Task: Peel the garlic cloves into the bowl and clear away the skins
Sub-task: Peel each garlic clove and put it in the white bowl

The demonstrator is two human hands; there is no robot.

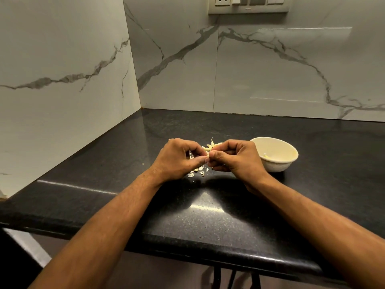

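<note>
My left hand and my right hand meet fingertip to fingertip above the black counter, both pinching a small pale garlic clove that is mostly hidden between them. Loose papery skins lie on the counter under and behind the hands, with more pieces just beyond the fingers. A cream bowl stands right of my right hand, almost touching it, and holds a pale peeled piece near its left inner wall.
The black stone counter runs into a corner of white marble walls at the back left. Its rounded front edge lies below my forearms. A switch plate is set in the wall high above.
</note>
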